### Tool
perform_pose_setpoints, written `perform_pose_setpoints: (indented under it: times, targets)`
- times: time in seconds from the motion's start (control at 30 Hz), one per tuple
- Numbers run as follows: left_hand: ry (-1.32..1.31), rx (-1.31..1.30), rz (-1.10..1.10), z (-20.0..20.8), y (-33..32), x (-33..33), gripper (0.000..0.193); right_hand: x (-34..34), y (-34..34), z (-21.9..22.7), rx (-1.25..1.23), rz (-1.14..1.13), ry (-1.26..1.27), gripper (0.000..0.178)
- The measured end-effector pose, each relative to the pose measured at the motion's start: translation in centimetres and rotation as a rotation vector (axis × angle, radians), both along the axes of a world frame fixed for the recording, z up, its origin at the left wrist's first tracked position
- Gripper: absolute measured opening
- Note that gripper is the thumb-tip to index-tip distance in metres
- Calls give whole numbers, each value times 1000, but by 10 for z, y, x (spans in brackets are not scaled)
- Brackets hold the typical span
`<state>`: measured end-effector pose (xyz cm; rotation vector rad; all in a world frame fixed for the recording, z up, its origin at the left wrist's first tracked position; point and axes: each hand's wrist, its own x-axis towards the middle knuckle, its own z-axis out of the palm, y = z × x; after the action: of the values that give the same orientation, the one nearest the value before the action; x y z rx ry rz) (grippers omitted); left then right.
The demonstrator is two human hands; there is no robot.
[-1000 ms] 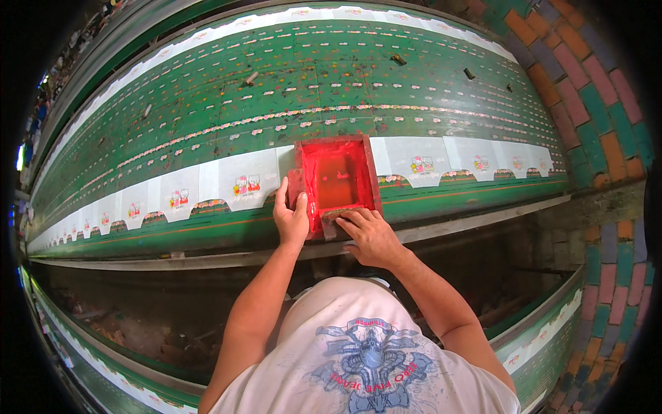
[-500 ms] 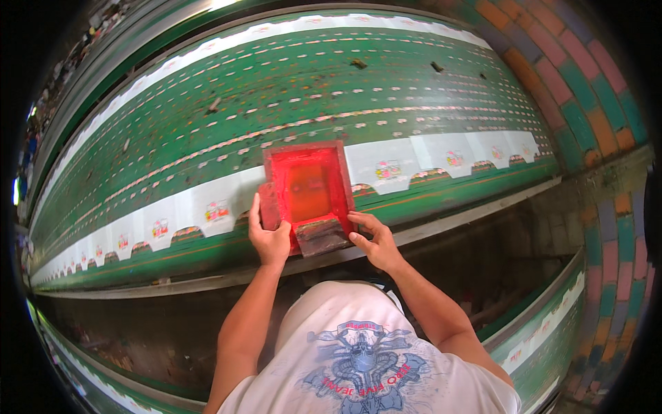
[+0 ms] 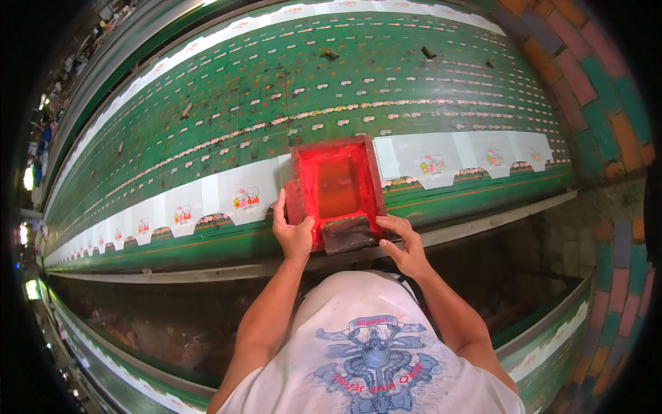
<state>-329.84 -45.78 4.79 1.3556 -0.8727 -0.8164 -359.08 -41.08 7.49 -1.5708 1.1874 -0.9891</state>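
A wooden screen printing frame (image 3: 377, 181), its inside coated in red ink around a translucent window, lies over the white cloth panels near the table's close edge. My left hand (image 3: 294, 237) grips its near left side, fingers along a wooden piece (image 3: 295, 199) fixed there. The near right corner is held by my right hand (image 3: 405, 250), its thumb beside a dark, stained wooden squeegee (image 3: 347, 235). That squeegee lies across the frame's near end. White panels (image 3: 224, 190) on the left carry small cartoon prints, with more red than those on the right-hand panels (image 3: 452, 148). The frame hides the cloth below.
The long green table (image 3: 241, 117) bears rows of small printed marks and a few dark scraps (image 3: 429, 53). Another strip of white panels (image 3: 289, 12) runs along its far edge. Brick paving (image 3: 607, 83) lies at the right. Behind me stands another green table (image 3: 552, 352).
Both hands have shifted the frame with its squeegee to the right along the cloth by about one panel. A print it covered now shows to its left.
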Motion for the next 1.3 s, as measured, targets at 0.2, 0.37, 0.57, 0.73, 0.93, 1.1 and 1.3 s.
perform_pose_setpoints:
  times: [0.2, 0.37, 0.57, 0.73, 0.93, 1.1, 1.3]
  targets:
    - [69, 62, -7, -4, 0, -10, 95, -25, -9, 3, -28, 87, -8, 49]
    - [122, 49, -10, -5, 0, -14, 95, -32, -12, 11, -77, 76, 38, 46]
    - [167, 53, -22, -6, 1, -15, 95, -23, -15, 26, -283, 98, 169, 42]
    - [117, 35, -28, -5, -1, -17, 94, 5, -24, 38, -525, 339, 448, 48]
    - [67, 9, -2, -11, -6, -14, 93, 26, -46, 26, -685, 471, 711, 47]
    - [164, 8, -16, -11, 0, -14, 94, 26, -93, 47, -537, 631, 735, 41]
    - [153, 39, -28, -5, -4, -16, 94, 38, -178, 38, -605, 581, 699, 47]
